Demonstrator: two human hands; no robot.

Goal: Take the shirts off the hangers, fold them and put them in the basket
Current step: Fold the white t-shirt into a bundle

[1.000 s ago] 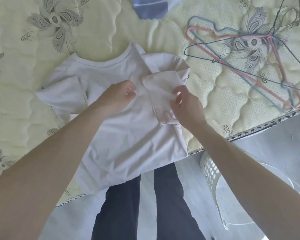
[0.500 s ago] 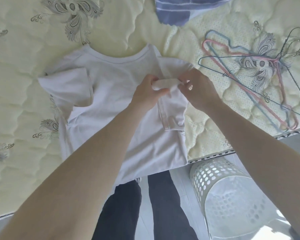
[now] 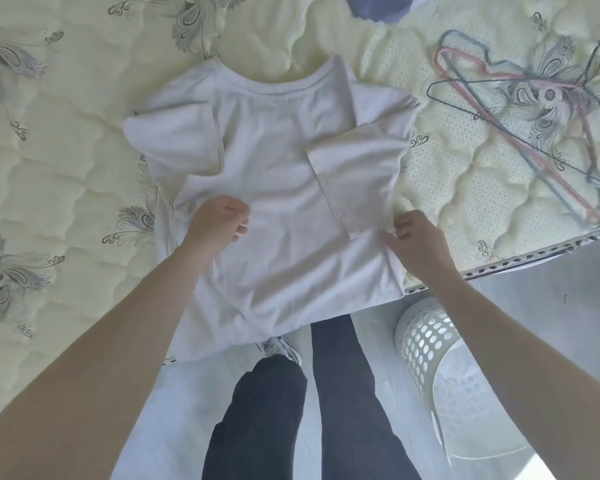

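Note:
A white T-shirt (image 3: 284,209) lies flat on the mattress, neck away from me, with both short sleeves folded in over the front. Its hem hangs over the mattress edge. My left hand (image 3: 219,225) rests on the shirt's left middle with its fingers loosely curled and no cloth gathered in them. My right hand (image 3: 416,237) is at the shirt's right side edge, just below the folded sleeve, and pinches the cloth there. The white perforated basket (image 3: 426,341) stands on the floor at the lower right, partly behind my right forearm.
Several bare wire hangers (image 3: 534,133), pink, blue and dark, lie in a heap on the mattress (image 3: 66,174) to the right. A blue striped garment (image 3: 378,5) shows at the top edge. My legs and a shoe stand on the pale floor below the mattress edge.
Both hands let go of the right sleeve, which now lies flat on the shirt. They moved down towards me, the left to the shirt's middle, the right to its side edge.

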